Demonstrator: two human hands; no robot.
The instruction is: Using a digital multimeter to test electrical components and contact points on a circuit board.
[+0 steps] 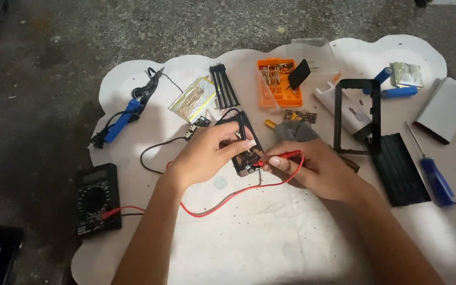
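Note:
My left hand [207, 154] grips a small black circuit board [246, 158] in the middle of a white mat [254, 243]. My right hand [320, 170] pinches a red test probe [283, 155], its tip touching the board's lower end. The probe's red lead [228, 198] curves across the mat to a black multimeter [97, 199] on the left. A black lead [151, 153] loops beside my left wrist.
On the mat lie a blue-handled soldering iron [125, 119], an orange bit case [279, 82], a black frame [358, 116], blue cylindrical cells [399, 92], a blue screwdriver [435, 177], a ribbed black panel [399, 169] and a grey cover [446, 108]. Rough grey floor surrounds the mat.

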